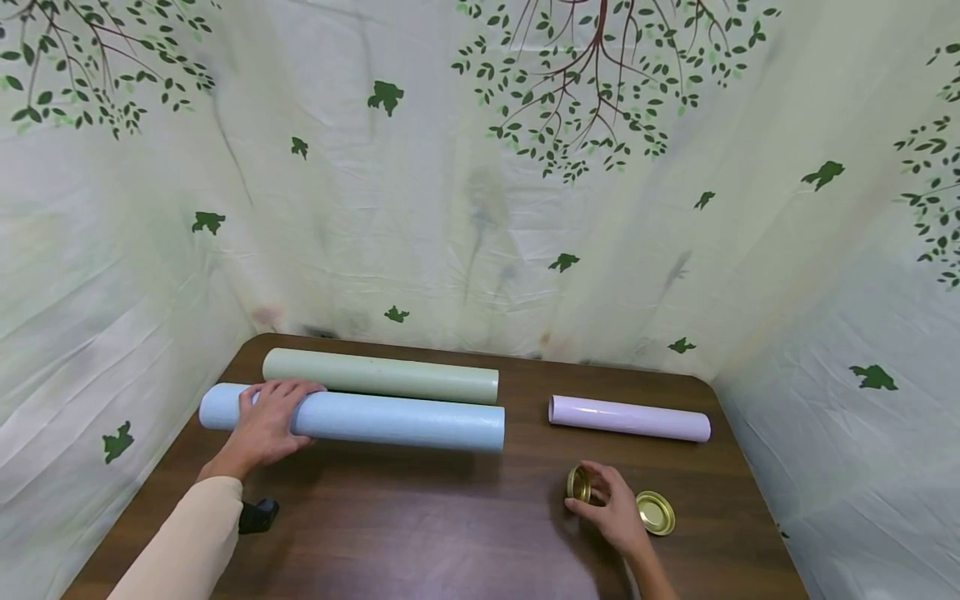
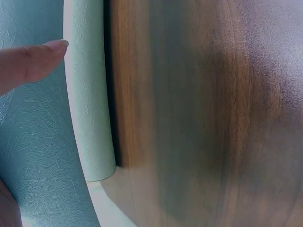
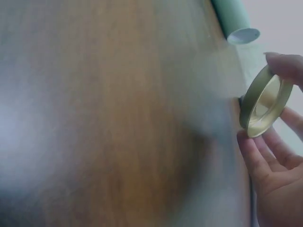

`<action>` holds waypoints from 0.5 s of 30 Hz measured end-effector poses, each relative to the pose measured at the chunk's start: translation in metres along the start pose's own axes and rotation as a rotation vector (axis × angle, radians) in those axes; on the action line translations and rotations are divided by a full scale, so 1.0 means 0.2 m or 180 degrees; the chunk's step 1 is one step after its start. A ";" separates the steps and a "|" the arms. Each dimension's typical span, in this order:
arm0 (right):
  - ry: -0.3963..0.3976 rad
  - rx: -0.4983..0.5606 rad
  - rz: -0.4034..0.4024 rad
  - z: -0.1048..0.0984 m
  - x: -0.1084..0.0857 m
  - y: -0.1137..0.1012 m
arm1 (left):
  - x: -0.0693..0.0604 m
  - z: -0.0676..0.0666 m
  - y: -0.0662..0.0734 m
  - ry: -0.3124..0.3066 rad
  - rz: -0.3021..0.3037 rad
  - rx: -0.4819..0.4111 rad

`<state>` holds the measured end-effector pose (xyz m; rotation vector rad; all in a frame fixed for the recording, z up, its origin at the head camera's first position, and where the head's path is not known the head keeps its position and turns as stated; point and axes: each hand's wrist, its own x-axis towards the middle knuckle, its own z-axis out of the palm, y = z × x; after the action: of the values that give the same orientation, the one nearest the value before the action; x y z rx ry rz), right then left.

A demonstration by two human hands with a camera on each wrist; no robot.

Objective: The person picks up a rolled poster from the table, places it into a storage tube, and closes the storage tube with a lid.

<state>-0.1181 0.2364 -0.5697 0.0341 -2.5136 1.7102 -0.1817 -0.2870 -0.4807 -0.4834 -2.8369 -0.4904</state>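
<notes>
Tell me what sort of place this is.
Probably a makeshift recording booth: leaf-printed sheeting hangs around three sides of a brown table, where someone holds a light blue tube and a gold-coloured lid.

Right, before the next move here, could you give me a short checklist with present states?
1. Left hand gripping the blue tube: ok.
2. Right hand holding the gold lid: ok.
3. Second lid in view on the table: ok.
4. Purple tube untouched by either hand: ok.
5. Gold lid against the blue tube's right end: not ok, they are apart.
6. Blue tube's right end open: cannot tell, its face is hidden.
</notes>
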 end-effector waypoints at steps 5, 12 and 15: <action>-0.0001 0.0146 -0.0085 0.01 0.05 -0.02 | -0.01 0.01 0.00 0.0033 -0.0029 0.0005; -0.0145 0.0567 0.0006 0.02 0.07 -0.08 | 0.00 0.00 0.01 -0.0050 -0.0012 0.0008; -0.0208 0.0661 -0.0036 0.02 0.08 -0.10 | 0.00 0.00 0.01 -0.0072 -0.0022 0.0002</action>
<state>-0.1327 0.2260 -0.5516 0.1217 -2.3628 1.9890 -0.1813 -0.2846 -0.4789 -0.4821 -2.8612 -0.4882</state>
